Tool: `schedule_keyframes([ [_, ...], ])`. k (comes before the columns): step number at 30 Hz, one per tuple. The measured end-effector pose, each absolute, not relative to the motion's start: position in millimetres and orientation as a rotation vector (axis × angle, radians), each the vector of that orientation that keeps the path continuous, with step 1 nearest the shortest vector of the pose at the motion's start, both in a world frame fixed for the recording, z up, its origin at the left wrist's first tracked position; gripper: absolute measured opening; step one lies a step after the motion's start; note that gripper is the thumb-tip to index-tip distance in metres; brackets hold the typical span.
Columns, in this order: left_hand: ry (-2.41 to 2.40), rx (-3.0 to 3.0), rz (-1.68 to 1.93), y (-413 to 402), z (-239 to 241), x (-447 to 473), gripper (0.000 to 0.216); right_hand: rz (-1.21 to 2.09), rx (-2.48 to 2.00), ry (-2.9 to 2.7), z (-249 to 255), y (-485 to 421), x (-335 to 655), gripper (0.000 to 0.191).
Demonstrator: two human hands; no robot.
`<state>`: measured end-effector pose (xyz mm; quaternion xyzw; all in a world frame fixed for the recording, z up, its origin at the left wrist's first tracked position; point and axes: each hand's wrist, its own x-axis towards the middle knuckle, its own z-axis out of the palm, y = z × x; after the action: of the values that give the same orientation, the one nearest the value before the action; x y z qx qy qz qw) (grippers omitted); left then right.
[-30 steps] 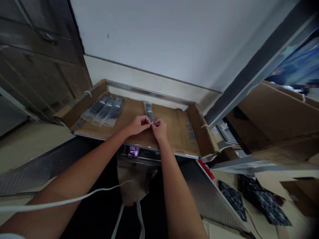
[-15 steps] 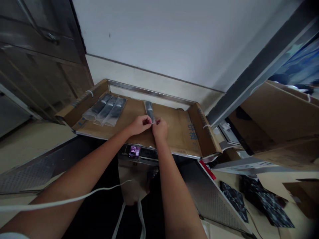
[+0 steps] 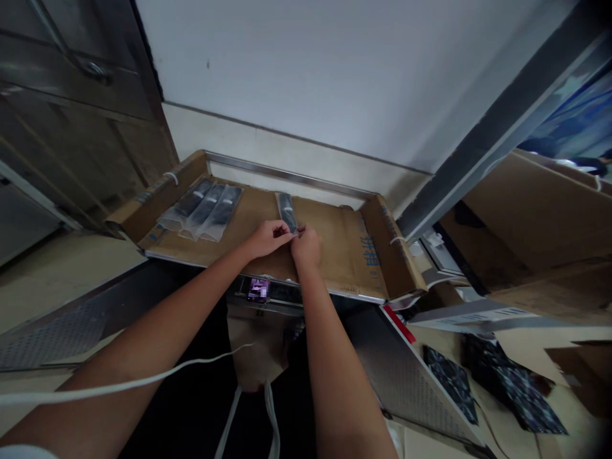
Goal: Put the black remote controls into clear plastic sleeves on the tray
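My left hand and my right hand meet over a cardboard-lined tray. Both pinch the near end of a clear plastic bag holding a long dark object, which lies flat and points away from me. Fingers of both hands are closed on the bag's open edge. Three similar bagged dark objects lie side by side at the tray's far left, well apart from my hands.
A metal rail runs along the tray's back by the white wall. A perforated metal panel slopes at the right, with dark patterned boards beyond. Cardboard sheets stand at the right. A white strap crosses my left forearm.
Both hands stay pinched on the bag's near end with only slight finger movement. The camera view shifted a little.
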<state>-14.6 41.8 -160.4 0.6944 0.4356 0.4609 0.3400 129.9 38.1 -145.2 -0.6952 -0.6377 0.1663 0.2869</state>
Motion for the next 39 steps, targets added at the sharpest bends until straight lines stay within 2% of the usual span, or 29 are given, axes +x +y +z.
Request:
schedule_keyframes([
  [39, 1.152, 1.801, 1.191, 39.7, -156.7, -14.3, 0.015, 0.521, -1.774, -1.682, -150.2, 41.7, 132.2, 0.025],
])
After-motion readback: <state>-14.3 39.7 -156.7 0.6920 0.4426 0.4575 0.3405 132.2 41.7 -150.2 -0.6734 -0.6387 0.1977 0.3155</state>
